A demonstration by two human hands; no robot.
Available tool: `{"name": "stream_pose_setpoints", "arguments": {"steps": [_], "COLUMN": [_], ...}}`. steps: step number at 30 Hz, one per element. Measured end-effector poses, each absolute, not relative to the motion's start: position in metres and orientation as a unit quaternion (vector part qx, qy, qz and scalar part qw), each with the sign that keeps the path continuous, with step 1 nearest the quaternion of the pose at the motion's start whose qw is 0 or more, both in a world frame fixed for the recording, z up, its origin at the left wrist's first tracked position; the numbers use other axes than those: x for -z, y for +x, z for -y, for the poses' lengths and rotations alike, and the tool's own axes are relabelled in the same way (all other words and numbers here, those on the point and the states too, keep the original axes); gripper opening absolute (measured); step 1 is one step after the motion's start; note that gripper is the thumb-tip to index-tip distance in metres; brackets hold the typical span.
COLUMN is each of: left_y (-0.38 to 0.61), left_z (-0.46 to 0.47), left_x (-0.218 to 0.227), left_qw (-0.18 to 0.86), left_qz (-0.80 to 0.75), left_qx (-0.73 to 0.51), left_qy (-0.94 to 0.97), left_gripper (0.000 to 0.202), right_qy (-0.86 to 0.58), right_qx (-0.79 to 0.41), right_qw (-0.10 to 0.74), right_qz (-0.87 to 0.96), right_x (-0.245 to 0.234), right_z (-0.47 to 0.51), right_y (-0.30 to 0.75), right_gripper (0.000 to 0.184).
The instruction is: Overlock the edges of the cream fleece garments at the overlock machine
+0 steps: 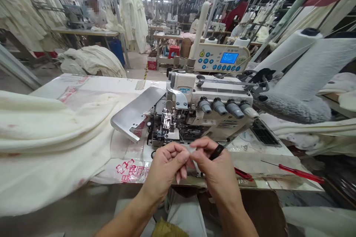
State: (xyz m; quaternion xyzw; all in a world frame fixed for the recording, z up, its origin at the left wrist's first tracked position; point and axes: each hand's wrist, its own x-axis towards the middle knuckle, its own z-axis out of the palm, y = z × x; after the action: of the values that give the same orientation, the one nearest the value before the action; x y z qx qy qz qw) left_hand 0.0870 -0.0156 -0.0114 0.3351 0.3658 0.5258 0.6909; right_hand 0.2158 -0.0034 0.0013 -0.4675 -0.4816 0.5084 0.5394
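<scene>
Nearest, the left hand [169,164] and right hand [215,164] meet just above the near edge of the worktop [52,86], thumbs and fingertips drawn together in small pinches. I cannot tell how fully either grip is closed, or whether it has hold of anything. A black band [216,152] circles a finger of the right hand.

To the right of the hands lie a red-handled tool [243,173], partly hidden by the right hand, and, farther right, a red screwdriver [302,173] with a thin shaft. Cream fabric [55,137] spreads over the left side.

Just beyond the fingertips stands the sewing machine [214,92], its metal cover plate [139,111] swung out to the left and the inner parts exposed. Behind it is a control panel [204,59] with a lit blue screen; to the right, a white thread cone [292,55] leans across the view.

Farther off, on the left, are a fabric heap [91,61], a seated co-worker [98,16] and hanging cream garments [133,11].
</scene>
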Motion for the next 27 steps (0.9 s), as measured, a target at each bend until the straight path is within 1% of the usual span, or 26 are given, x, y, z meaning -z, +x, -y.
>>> {"name": "stream_pose_setpoints", "arguments": {"steps": [1,3,5,6,7,9,12,14,20,27], "left_y": [0.089,0.093,0.097,0.099,0.101,0.104,0.107,0.108,0.112,0.115], "left_z": [0.016,0.016,0.015,0.015,0.015,0.015,0.016,0.017,0.016,0.017], "left_x": [0.012,0.012,0.014,0.015,0.016,0.018,0.019,0.019,0.024,0.024], "left_qw": [0.673,0.626,0.577,0.556,0.539,0.509,0.472,0.452,0.414,0.417], "left_qz": [-0.378,-0.405,-0.426,-0.432,-0.437,-0.442,-0.449,-0.452,-0.464,-0.459], "left_qx": [-0.545,-0.588,-0.624,-0.637,-0.648,-0.663,-0.676,-0.684,-0.694,-0.693], "left_qy": [0.326,0.313,0.310,0.312,0.315,0.326,0.345,0.350,0.362,0.367], "left_gripper": [0.028,0.027,0.025,0.025,0.024,0.023,0.019,0.017,0.014,0.010], "right_qy": [-0.458,-0.447,-0.452,-0.456,-0.458,-0.452,-0.441,-0.449,-0.430,-0.421], "right_qx": [-0.500,-0.437,-0.359,-0.346,-0.356,-0.423,-0.519,-0.546,-0.544,-0.539], "right_qw": [0.572,0.644,0.684,0.691,0.696,0.702,0.688,0.675,0.693,0.698], "right_qz": [0.462,0.441,0.446,0.441,0.423,0.353,0.250,0.211,0.197,0.212], "right_x": [-0.004,-0.009,-0.013,-0.014,-0.014,-0.013,-0.008,-0.005,0.000,0.004], "right_z": [0.004,0.008,0.012,0.014,0.016,0.019,0.018,0.017,0.022,0.022], "right_y": [0.218,0.223,0.228,0.229,0.230,0.228,0.221,0.216,0.204,0.202], "right_gripper": [0.028,0.038,0.047,0.049,0.050,0.052,0.045,0.039,0.030,0.025]}}
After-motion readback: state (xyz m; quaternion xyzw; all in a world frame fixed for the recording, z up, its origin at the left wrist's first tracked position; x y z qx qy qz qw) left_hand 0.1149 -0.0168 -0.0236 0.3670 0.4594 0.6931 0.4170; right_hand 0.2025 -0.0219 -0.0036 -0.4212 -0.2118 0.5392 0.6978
